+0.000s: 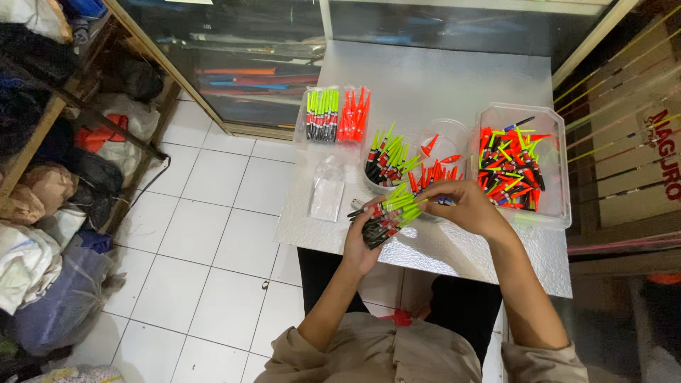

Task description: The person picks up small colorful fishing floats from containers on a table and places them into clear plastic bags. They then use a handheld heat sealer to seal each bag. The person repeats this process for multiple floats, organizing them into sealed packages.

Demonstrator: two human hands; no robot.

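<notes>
Floats, slim plastic sticks with black bodies, red bands and neon green tips [386,213], lie bunched in the left hand [360,245], whose grip is curled shut around the black ends of the bundle just over the near edge of the pale grey surface [440,85]. The right hand [464,206] meets the bundle from 3 o'clock, its grip pinching the green tips of a few sticks. Judging by their look, these pieces are very light, stiff and smooth, so they would likely slide out of a loose bundle; the thicker black middle seems the safer place to hold, while the thin tips look apt to bend or snap. At 12 o'clock from the hands sits a round clear tub of more green and orange floats [397,163]; at 2 o'clock, a clear rectangular plastic tray of mixed orange and green floats [521,167]. Toward 11 o'clock lie a packed clear bag of sorted green and orange floats [335,113] and an empty clear plastic sleeve [328,191].
</notes>
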